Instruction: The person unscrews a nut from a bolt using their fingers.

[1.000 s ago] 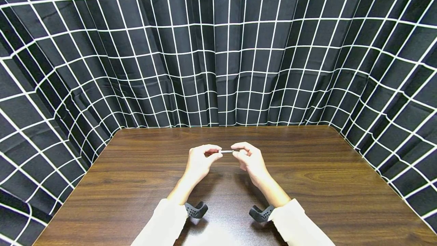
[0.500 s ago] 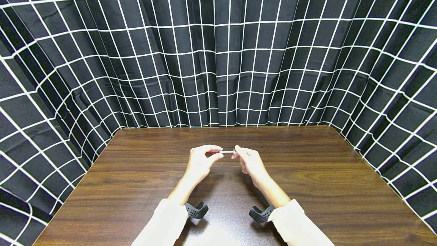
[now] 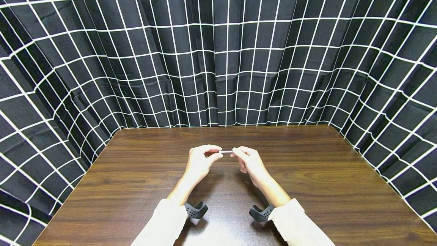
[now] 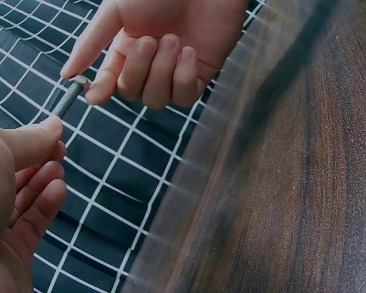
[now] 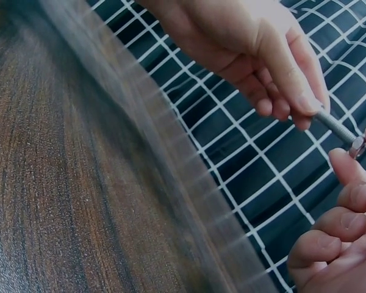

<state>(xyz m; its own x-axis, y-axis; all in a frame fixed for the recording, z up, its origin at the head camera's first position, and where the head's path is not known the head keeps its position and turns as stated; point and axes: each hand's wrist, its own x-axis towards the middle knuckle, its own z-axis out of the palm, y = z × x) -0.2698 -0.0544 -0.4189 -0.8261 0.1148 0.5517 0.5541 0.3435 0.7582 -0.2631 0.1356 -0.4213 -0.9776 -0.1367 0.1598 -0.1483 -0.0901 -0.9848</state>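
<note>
A threaded metal bolt [image 3: 227, 151] is held level above the table between both hands. My left hand [image 3: 199, 159] pinches one end between thumb and forefinger, and its fingertips cover that end. At the opposite end sits a small hex nut [image 5: 357, 146], seen best in the right wrist view. My right hand [image 3: 252, 161] has its thumb and forefinger on either side of this nut, pinching it. In the left wrist view, the grey shank of the bolt [image 4: 68, 99] shows bare between the two hands, while the right hand's other fingers curl inward.
A brown wood-grain table [image 3: 307, 185] lies beneath the hands. Black curtains with a white grid [image 3: 225, 56] hang behind it and along both sides. Dark straps [image 3: 196, 210] are worn at both wrists, below pale sleeves [image 3: 164, 223].
The right thumb and forefinger were spread apart a second ago, then closed at the bolt's end and have shifted slightly round the nut. My left hand stays nearly still on the bolt.
</note>
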